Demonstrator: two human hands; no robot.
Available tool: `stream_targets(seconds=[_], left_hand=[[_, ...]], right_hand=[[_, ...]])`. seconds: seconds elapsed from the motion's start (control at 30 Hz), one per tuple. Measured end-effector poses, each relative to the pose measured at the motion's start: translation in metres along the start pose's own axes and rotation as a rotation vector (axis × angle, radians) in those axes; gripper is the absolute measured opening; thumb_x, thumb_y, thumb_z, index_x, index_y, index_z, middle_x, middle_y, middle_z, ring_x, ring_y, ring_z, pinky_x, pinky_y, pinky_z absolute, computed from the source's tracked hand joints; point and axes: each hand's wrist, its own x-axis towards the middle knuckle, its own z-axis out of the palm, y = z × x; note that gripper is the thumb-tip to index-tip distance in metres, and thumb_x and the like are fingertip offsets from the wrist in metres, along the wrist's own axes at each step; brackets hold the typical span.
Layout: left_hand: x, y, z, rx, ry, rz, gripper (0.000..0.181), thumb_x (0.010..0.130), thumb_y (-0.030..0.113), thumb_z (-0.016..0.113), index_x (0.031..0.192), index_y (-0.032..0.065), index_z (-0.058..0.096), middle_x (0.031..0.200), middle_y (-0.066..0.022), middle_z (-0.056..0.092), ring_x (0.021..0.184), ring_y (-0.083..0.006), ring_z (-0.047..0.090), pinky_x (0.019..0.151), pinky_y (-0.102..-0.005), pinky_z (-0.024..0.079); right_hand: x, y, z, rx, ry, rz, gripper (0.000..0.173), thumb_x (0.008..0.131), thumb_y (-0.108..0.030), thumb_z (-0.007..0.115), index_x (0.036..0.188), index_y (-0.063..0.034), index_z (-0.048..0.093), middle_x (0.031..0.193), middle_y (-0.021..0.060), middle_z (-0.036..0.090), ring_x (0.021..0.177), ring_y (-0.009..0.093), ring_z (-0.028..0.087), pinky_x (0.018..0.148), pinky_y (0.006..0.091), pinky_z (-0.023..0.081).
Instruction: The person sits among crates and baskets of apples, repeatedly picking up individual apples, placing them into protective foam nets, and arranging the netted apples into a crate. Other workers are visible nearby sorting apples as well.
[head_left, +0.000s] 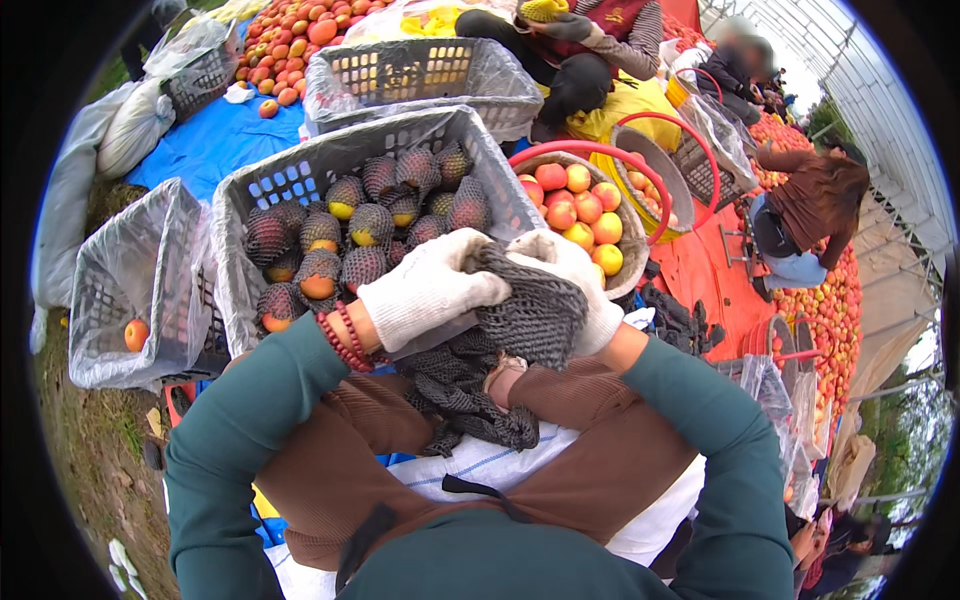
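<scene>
In a white knit glove, my left hand (431, 289) grips one end of a dark foam net sleeve (534, 311). My right hand (581, 274), gloved the same way, pinches the sleeve's upper right side. The netting hangs wide and fairly flat between both hands; I cannot tell whether anything is inside. More dark foam nets (480, 390) lie heaped between my legs. Just beyond my hands stands a plastic-lined grey crate (345, 161) with many net-wrapped apples (367, 225). Close to my right hand is a basket of bare apples (577, 202) with a red handle (630, 154).
A lined crate (142, 262) at left holds one apple (136, 335). Behind stands another lined crate (427, 82). Loose nets (679, 319) lie on the red tarp (716, 259). Large apple piles (300, 37) spread behind and at right. Several people sit nearby, one in brown (810, 199).
</scene>
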Motion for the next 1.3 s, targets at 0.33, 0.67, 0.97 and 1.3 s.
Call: stream_targets(seconds=[0.33,0.67,0.97,1.3], left_hand=[[0.006,-0.015,-0.013,-0.212,-0.149,-0.138,0.023,0.076,0.003,0.06,0.099,0.0001,0.056,0.085,-0.0027,0.06,0.076,-0.0087,0.056,0.071,-0.0243,0.048],[-0.017,0.002,-0.001,-0.577,-0.52,-0.301,0.094,0.06,0.023,0.085,0.134,-0.0039,0.034,0.127,-0.0103,0.05,0.113,-0.0191,0.049,0.099,-0.0336,0.039],[-0.002,0.034,0.004,-0.855,-0.253,0.101,0.054,0.089,0.03,0.054,0.129,-0.0048,0.041,0.126,-0.0191,0.052,0.113,-0.034,0.052,0.1,-0.0495,0.039],[0.044,0.003,-0.107,-0.628,-0.005,0.294,0.056,0.094,0.039,0.047,0.133,-0.0004,0.04,0.132,-0.0153,0.048,0.121,-0.0297,0.046,0.103,-0.0486,0.035]], right_hand=[[-0.019,0.023,-0.019,0.419,-0.402,0.553,0.029,0.086,-0.012,0.054,0.113,-0.0007,0.054,0.104,0.0087,0.063,0.087,0.015,0.062,0.078,0.0281,0.05],[0.002,0.016,0.003,0.75,-0.346,0.18,0.016,0.086,-0.009,0.049,0.096,-0.001,0.058,0.09,0.006,0.063,0.084,0.012,0.06,0.077,0.0283,0.049],[-0.005,0.035,0.007,0.112,-0.368,-0.088,0.021,0.091,-0.02,0.044,0.102,-0.0089,0.057,0.102,0.0063,0.056,0.09,0.02,0.054,0.073,0.0315,0.043],[0.166,0.072,-0.227,-0.8,0.145,0.155,0.035,0.081,-0.03,0.057,0.101,-0.0019,0.063,0.091,0.0149,0.066,0.079,0.023,0.065,0.072,0.0324,0.051]])
